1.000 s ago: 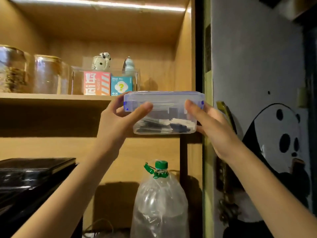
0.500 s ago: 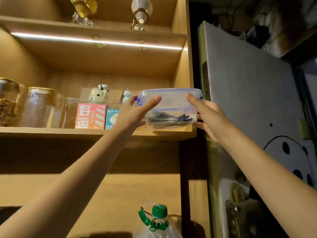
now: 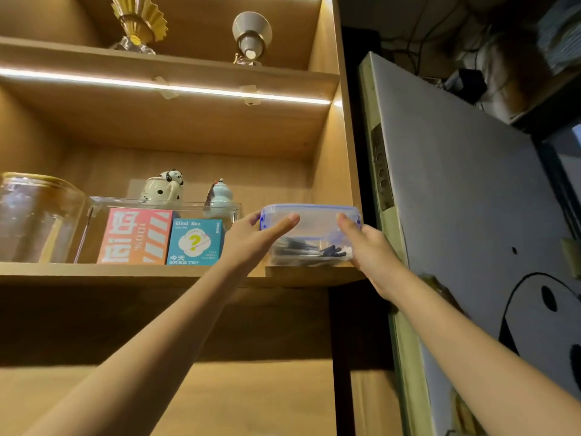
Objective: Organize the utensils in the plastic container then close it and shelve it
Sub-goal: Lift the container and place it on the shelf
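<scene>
The clear plastic container [image 3: 314, 229] has a blue-clipped lid closed on it and dark utensils [image 3: 309, 250] lying inside. It sits at the right end of the lit wooden shelf [image 3: 132, 273], close to the cabinet's side wall. My left hand [image 3: 251, 239] grips its left end, thumb across the front. My right hand [image 3: 367, 247] grips its right end, thumb up on the lid edge.
Left of the container stand a teal "Blind Box" [image 3: 195, 242], a pink box [image 3: 135, 236], a clear tray with two figurines [image 3: 163, 187] and a glass jar [image 3: 37, 218]. A grey panda-painted panel [image 3: 471, 215] flanks the cabinet on the right.
Both hands have lifted the container from below shelf height up and forward; it now rests on the shelf board at its right end. The view has tilted upward.
</scene>
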Tool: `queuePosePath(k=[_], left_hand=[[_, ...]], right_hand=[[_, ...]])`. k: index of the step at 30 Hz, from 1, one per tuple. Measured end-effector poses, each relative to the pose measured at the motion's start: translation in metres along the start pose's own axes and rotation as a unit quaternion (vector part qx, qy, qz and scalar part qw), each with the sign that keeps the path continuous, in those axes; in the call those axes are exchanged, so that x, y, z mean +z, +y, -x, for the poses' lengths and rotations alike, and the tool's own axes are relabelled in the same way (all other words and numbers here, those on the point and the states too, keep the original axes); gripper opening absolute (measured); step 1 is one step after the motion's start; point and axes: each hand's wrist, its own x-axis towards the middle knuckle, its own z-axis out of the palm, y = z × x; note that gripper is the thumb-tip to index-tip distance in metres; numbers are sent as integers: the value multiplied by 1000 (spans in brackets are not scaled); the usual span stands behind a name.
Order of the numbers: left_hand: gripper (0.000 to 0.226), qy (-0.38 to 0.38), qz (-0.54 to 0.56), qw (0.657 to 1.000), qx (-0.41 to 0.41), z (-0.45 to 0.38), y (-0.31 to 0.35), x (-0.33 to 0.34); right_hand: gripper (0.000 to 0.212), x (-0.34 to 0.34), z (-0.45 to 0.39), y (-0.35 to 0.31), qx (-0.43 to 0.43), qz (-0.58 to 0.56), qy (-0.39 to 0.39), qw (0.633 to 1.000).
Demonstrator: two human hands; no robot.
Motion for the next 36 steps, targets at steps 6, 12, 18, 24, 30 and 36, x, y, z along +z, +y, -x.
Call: queuePosePath(k=[6,12,18,24,30,36], left_hand=[[39,21,-118,993,20,-21,-17,8],[53,-51,-169,979,-101,-45,-17,8],[69,-100,-90,974,-182,-53,-19,0],[61,-99,-22,976,-194,-49,-21,4],[49,-60,-77,982,-163,-48,-31,11],[50,-51,-138,979,-139,-43,-31,15]], right_hand=[[51,5,-26,17,11,119,51,991],[42,4,-46,27,34,157,74,984],[49,8,-52,31,22,173,114,978],[43,11,-54,32,25,188,127,974],[41,12,-54,34,24,210,125,969],[41,10,-52,33,33,231,94,968]])
